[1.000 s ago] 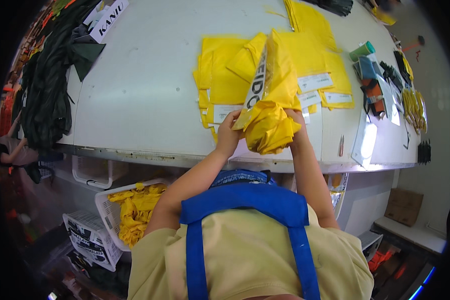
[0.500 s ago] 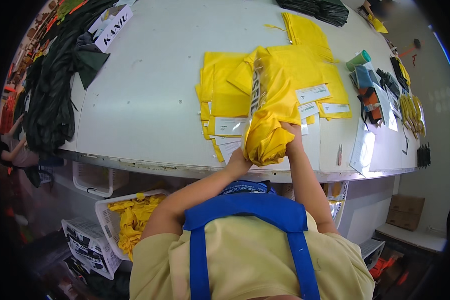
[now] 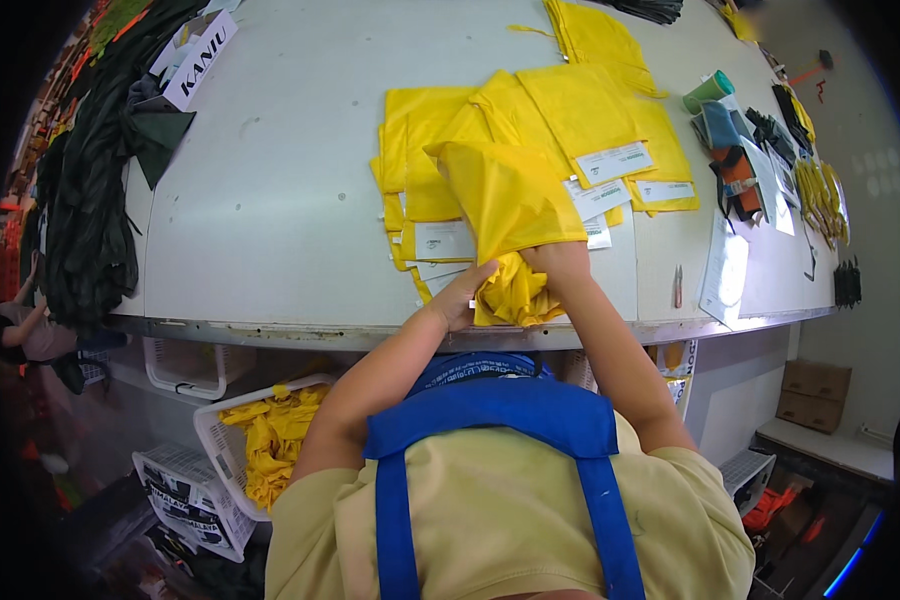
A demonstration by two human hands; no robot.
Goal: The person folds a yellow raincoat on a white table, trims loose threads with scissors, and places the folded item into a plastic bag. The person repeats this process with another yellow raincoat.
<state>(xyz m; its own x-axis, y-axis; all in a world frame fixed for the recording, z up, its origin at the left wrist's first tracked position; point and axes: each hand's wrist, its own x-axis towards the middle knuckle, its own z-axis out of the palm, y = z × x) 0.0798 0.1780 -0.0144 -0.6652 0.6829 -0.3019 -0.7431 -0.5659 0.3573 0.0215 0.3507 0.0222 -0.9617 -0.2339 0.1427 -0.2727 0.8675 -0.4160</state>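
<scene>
Near the table's front edge, both hands are on a yellow fabric pouch (image 3: pixel 515 200) with crumpled yellow cloth (image 3: pixel 515 292) bunched at its near end. My left hand (image 3: pixel 460 300) is closed on the left edge of the bunched cloth, thumb on top. My right hand (image 3: pixel 562 265) presses in at the pouch's near right edge; its fingers are hidden by fabric. Under and beyond the pouch lie several flat yellow packs (image 3: pixel 430 185) with white paper labels (image 3: pixel 615 162). A folded yellow piece (image 3: pixel 600 45) lies farther back.
Dark green fabric (image 3: pixel 85 210) hangs over the table's left edge beside a white box (image 3: pixel 198 62). To the right are small snips (image 3: pixel 678 287), paper sheets (image 3: pixel 727 280) and a green roll (image 3: pixel 708 92). Below the table, a white basket (image 3: pixel 210 425) holds yellow cloth.
The upright bundle with a printed, shiny left side now shows a plain yellow face and leans over the packs. My right hand has shifted left, and my left hand slightly left.
</scene>
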